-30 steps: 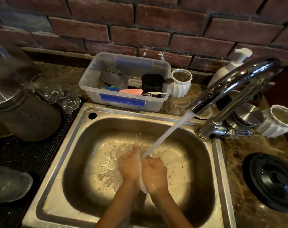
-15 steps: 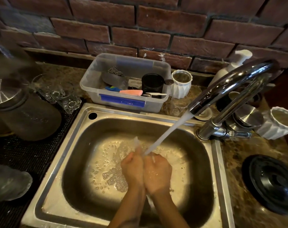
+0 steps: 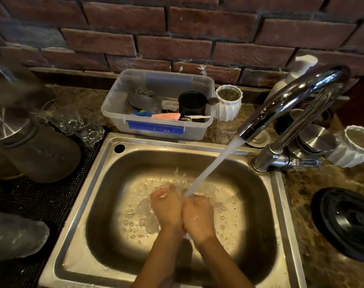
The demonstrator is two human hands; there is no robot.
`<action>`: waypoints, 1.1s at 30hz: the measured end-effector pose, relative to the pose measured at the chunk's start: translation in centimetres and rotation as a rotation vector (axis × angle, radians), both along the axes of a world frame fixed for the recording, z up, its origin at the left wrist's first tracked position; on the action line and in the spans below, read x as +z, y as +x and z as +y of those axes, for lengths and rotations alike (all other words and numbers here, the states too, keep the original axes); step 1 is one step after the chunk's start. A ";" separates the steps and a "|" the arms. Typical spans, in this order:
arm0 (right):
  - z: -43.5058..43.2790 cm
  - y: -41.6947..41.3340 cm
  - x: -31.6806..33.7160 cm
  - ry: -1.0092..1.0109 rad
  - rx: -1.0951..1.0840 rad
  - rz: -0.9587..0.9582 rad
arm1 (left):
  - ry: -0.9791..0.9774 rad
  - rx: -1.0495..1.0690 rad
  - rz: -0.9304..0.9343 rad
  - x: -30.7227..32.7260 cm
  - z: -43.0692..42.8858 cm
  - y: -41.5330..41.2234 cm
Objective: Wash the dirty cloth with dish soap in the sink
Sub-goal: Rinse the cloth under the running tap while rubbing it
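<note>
Both pressed together mid-sink (image 3: pixel 106 194): left hand (image 3: pixel 166 206) and right hand (image 3: pixel 198 217), each closed on the white cloth (image 3: pixel 186 236), barely visible between them, under the water stream (image 3: pixel 214 165) from the faucet (image 3: pixel 289 100).

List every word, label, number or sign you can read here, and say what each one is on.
No text here can be read.
Blue label on the front of the clear plastic tub: its markings are too blurred to read.
Glass jar lying at the left: faint raised marks, illegible.
White pump bottle behind the faucet: no print visible.
</note>
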State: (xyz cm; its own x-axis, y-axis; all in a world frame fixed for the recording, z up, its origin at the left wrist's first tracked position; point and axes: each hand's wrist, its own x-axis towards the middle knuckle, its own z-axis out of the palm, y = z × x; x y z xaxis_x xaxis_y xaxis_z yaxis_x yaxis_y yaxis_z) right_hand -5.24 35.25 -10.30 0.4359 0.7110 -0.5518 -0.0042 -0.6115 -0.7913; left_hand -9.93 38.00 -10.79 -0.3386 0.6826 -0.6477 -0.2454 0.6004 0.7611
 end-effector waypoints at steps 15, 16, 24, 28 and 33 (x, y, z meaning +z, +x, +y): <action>1.0 -1.1 1.0 0.075 -0.047 0.072 | 0.089 -0.066 0.031 0.2 1.3 -1.1; 0.9 -1.3 1.0 0.078 -0.049 0.054 | 0.083 -0.069 0.012 -0.2 1.6 -1.3; 0.8 -0.2 0.8 0.110 -0.036 0.027 | 0.088 -0.105 -0.056 0.0 1.0 -0.3; 1.8 2.9 0.0 0.082 -0.115 -0.046 | -0.020 -0.266 -0.100 -0.2 -0.6 0.1; 1.7 3.3 -1.0 0.243 0.044 -0.107 | -0.217 -0.283 -0.314 -0.4 -1.3 -1.1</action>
